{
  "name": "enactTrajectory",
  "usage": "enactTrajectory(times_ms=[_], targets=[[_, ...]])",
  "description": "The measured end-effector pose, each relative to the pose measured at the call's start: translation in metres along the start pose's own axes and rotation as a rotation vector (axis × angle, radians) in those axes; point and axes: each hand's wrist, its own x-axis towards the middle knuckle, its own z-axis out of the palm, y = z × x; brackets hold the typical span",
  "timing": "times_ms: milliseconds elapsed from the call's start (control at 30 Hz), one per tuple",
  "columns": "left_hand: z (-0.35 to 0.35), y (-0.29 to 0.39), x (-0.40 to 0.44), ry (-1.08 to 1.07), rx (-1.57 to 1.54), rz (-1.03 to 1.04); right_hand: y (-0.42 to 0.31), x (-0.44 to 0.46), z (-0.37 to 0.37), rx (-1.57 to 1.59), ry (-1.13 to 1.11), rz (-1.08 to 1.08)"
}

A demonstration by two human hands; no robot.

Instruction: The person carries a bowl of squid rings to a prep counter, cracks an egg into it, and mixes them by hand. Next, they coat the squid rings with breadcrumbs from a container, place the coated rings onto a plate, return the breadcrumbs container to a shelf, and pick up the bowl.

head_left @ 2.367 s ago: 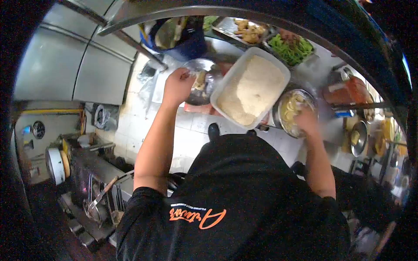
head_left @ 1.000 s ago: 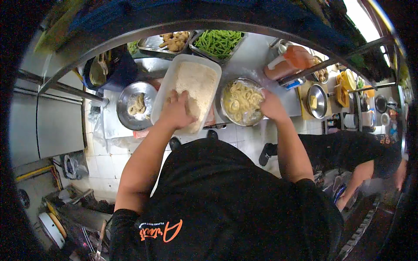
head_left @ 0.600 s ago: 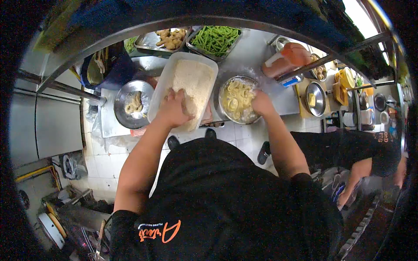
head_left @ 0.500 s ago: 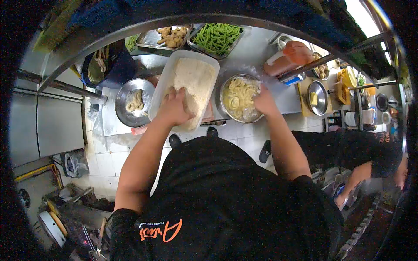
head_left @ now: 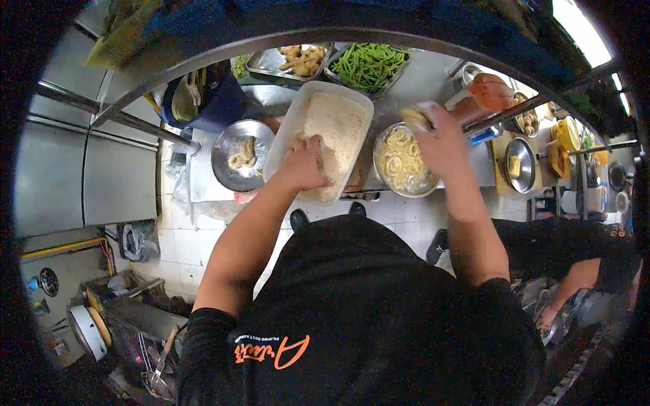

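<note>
My left hand rests with fingers spread in the pale crumbs of a white plastic tub. Above the far right of a metal bowl, my right hand is closed on a blurred, yellowish batter-coated ring. More batter-coated rings lie in wet batter inside that bowl. Left of the tub stands another metal bowl, holding a few pale, flour-dusted rings.
Behind the tub sit a tray of ginger and a tray of green beans. An orange-lidded container stands at right. A metal shelf rail crosses overhead. Another person's arm works at lower right.
My right hand has lifted out of the batter bowl with a coated ring. My left hand stays in the crumbs. The whole view has shifted, so things appear further right.
</note>
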Motion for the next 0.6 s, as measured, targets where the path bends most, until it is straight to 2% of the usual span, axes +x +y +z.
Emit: enactTrajectory(times_ms=[33, 100, 133, 200, 233, 267, 333, 400, 433, 467, 500, 533, 600], targets=[[0.004, -0.002, 0.002, 0.014, -0.01, 0.013, -0.023, 0.004, 0.01, 0.027, 0.022, -0.017], [0.015, -0.008, 0.01, 0.026, -0.011, 0.027, -0.019, 0.009, 0.064, -0.077, 0.136, -0.308], [0.021, -0.014, 0.015, 0.036, -0.008, 0.071, -0.012, 0.005, 0.085, -0.07, 0.143, -0.302], [0.018, -0.023, 0.02, 0.057, 0.018, 0.112, -0.008, 0.007, 0.115, -0.317, -0.246, -0.544], [0.012, -0.024, 0.022, -0.038, -0.028, 0.132, -0.013, 0.006, 0.111, -0.305, -0.225, -0.545], [0.008, -0.027, 0.025, -0.132, -0.083, 0.146, -0.016, -0.001, 0.099, -0.273, -0.178, -0.437], [0.02, -0.039, 0.032, -0.087, -0.098, 0.081, -0.001, -0.017, 0.085, -0.114, -0.094, -0.262], [0.019, -0.039, 0.033, -0.118, -0.581, -0.058, 0.027, -0.036, 0.069, 0.006, -0.051, -0.117], [0.015, -0.029, 0.031, -0.117, -0.578, -0.061, 0.04, -0.042, 0.061, 0.004, -0.054, -0.043], [0.008, -0.012, 0.026, 0.11, -0.638, -0.036, 0.055, -0.046, 0.055, 0.009, -0.055, -0.038], [0.001, 0.003, 0.021, 0.337, -0.692, -0.008, 0.069, -0.05, 0.05, 0.055, -0.126, 0.075], [-0.005, 0.015, 0.021, 0.332, -0.689, -0.006, 0.081, -0.052, 0.046, 0.098, -0.195, 0.188], [-0.013, 0.038, 0.03, 0.458, -0.438, 0.02, 0.099, -0.052, 0.037, 0.103, -0.211, 0.26]])
